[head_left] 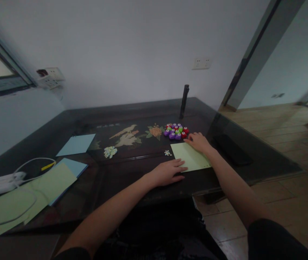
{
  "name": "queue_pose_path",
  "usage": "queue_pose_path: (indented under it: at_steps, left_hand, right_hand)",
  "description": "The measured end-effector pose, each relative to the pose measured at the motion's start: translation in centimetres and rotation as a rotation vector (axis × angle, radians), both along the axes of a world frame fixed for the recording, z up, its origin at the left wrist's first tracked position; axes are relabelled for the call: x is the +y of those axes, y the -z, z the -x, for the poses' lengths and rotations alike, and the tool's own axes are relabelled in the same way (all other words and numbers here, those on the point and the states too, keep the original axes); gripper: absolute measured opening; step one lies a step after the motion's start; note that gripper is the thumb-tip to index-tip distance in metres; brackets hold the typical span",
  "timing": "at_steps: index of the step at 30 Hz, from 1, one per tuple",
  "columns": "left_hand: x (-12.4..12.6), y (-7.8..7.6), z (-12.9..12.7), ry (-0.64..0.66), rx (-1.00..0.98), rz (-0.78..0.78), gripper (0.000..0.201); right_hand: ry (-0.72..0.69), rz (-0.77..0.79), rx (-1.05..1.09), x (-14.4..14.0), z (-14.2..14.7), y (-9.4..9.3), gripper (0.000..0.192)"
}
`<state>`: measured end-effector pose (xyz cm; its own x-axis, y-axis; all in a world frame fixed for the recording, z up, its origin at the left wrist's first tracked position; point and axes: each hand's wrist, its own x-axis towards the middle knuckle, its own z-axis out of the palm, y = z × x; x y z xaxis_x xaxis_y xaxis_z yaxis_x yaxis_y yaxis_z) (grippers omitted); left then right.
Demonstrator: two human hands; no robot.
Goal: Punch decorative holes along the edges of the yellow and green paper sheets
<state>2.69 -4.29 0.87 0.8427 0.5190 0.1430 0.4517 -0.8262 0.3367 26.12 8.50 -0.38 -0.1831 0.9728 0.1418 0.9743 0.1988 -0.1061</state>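
**Both hands on a green sheet, punches just beyond**

Step in hand, as I judge it: settling a pale green paper sheet (190, 156) flat on the dark table (132, 173) before work with the punches. The rig forbids guessing further, so only what lies there now.

Left hand (167, 172): palm down, fingers together and stretched, tips resting on the sheet's near left corner. It grips nothing; it presses.

Right hand (198, 142): palm down on the sheet's far right corner, fingers loosely spread, holding nothing. Just beyond its fingertips, nearly touching, sits a tight cluster of small craft punches (176, 131), purple, red and green.

Just left of the sheet, ahead of the left hand, lies a small white cut-out flower (167, 153). Further left of that hand, a little heap of pale cut-outs (110, 151) rests on the table's inlaid bird picture.

Well off to the left of the left hand: a light blue sheet (76, 144), then a stack of green and blue paper (53, 182) with a white cable (26, 169) lying across it.

Beyond the punches stands a dark upright post (183, 102); I cannot tell what it is.

Containers: none in view; punches and cut-outs lie loose on the table.
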Motion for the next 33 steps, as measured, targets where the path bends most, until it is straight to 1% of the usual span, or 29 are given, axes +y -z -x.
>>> queue_pose_path:
  at_steps: [6, 10, 13, 17, 19, 22, 24, 28, 33]
  left_hand:
    - [0.1, 0.1, 0.0, -0.003, -0.005, 0.012, 0.043]
    - [0.1, 0.0, 0.0, -0.007, 0.008, 0.013, 0.042]
    - [0.2, 0.0, 0.0, -0.004, 0.004, 0.017, 0.042]
    - [0.2, 0.0, 0.1, 0.003, -0.001, 0.021, 0.042]
    - [0.3, 0.1, 0.1, 0.006, -0.008, 0.018, 0.043]
    - [0.3, 0.2, 0.0, 0.009, -0.018, 0.014, 0.042]
    - [0.4, 0.3, 0.1, 0.011, -0.021, 0.016, 0.041]
    - [0.4, 0.3, 0.2, 0.009, -0.032, 0.016, 0.040]
    - [0.3, 0.6, 0.2, 0.017, -0.063, 0.036, 0.039]
  right_hand:
    - [-0.012, -0.026, 0.050, 0.4, -0.6, 0.3, 0.042]
    - [-0.059, -0.020, 0.115, 0.2, -0.9, -0.3, 0.038]
    - [-0.036, 0.002, 0.185, -0.2, -0.9, -0.8, 0.035]
    - [0.009, 0.064, 0.279, -0.5, -1.2, -0.9, 0.033]
    - [-0.008, 0.086, 0.326, -0.5, -1.5, -0.9, 0.032]
    - [-0.073, 0.119, 0.385, -0.3, -2.1, -1.1, 0.029]
    - [-0.100, 0.168, 0.409, -0.4, -2.6, -1.4, 0.028]
    - [-0.088, 0.257, 0.504, -1.0, -3.7, -2.6, 0.031]
    - [-0.185, 0.359, 0.636, -2.2, -4.4, -4.0, 0.034]
